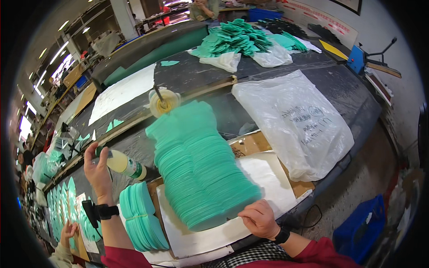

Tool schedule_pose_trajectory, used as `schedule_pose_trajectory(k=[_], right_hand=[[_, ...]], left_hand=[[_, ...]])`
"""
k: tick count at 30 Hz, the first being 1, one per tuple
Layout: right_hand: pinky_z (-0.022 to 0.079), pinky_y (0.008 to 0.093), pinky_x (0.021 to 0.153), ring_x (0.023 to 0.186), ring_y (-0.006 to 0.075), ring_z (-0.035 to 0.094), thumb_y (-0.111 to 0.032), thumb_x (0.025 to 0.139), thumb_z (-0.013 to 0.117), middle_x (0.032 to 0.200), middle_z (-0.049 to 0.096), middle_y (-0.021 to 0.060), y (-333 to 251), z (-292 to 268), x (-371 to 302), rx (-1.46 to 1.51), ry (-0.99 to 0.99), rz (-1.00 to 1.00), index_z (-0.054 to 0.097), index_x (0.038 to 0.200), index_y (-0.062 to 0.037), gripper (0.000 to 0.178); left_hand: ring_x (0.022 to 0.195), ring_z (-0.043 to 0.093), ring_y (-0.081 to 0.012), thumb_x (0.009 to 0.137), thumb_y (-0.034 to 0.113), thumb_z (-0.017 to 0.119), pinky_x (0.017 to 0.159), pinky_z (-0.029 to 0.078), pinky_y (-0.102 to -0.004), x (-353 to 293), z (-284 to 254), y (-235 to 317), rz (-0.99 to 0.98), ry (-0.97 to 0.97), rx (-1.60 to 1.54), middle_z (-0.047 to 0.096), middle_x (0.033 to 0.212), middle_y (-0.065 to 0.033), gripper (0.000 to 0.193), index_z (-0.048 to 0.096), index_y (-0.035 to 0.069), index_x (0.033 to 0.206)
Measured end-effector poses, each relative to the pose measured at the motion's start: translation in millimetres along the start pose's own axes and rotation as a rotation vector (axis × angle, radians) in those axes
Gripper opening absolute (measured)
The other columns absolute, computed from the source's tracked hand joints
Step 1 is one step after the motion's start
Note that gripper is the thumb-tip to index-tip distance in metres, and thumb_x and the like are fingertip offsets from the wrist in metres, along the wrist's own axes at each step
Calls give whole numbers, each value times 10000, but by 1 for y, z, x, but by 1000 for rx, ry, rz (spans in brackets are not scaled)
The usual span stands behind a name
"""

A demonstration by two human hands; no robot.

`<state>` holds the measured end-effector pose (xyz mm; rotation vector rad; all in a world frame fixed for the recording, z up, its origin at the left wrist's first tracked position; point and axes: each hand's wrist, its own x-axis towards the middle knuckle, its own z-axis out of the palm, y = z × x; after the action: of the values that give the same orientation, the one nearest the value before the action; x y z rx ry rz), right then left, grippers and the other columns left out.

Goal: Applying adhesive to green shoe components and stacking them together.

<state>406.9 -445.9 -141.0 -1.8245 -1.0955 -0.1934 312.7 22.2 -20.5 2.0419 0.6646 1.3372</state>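
In front of me a tall, fanned stack of green cut sheets (203,174) lies on white paper (268,172). My left hand (98,174) is raised to its left, with fingers closed around the dark cap end of a bottle (125,164). The bottle is tilted and has pale yellow contents and a green-and-white label. My right hand (261,219) is at the near right corner of the stack, its fingers curled in; whether they pinch a sheet is hidden. A smaller tied bundle of green pieces (140,216) lies beside my left forearm.
A white plastic bag (297,125) lies right of the stack, a tape roll (164,102) beyond it. Heaped green pieces (237,39) are at the back. A blue crate (359,228) stands on the floor. At lower left is a co-worker's hand (68,231); another person (204,10) is far back.
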Motion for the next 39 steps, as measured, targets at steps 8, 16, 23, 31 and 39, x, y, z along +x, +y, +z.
schedule_pose_trajectory(k=[8,16,23,31,39], right_hand=[[481,383,760,825,268,622,12,768,736,926,662,40,-2,0,-2,45,-27,33,726,972,-117,242],[490,405,703,778,289,611,34,730,731,869,653,64,2,2,-5,-1,-42,27,719,919,-106,235],[485,400,669,749,283,609,81,720,703,841,635,73,-2,15,-1,33,-60,46,706,896,-73,234],[478,380,601,700,286,612,100,723,687,828,630,93,1,13,-6,66,-50,89,703,880,-56,222],[477,372,585,679,280,612,95,742,678,838,637,99,-3,15,-4,85,-53,67,700,885,-45,201]], left_hand=[[1000,617,-89,1036,161,654,896,490,-255,3,-17,1,-144,16,-286,679,1125,-21,290,631,26,1293],[1002,670,-145,926,21,694,926,530,-303,-73,1,52,-91,-569,-47,709,1147,-51,337,669,35,1262],[1082,656,-339,860,85,729,970,521,-393,-100,23,25,156,-760,407,687,1179,-149,323,685,25,1175],[1016,616,-337,824,182,800,904,507,-389,-98,26,35,181,-612,628,660,1089,-125,331,681,7,1079],[1199,541,-269,731,274,909,1003,463,-379,-70,13,-23,-383,47,227,541,1267,-171,768,494,-5,1314]])
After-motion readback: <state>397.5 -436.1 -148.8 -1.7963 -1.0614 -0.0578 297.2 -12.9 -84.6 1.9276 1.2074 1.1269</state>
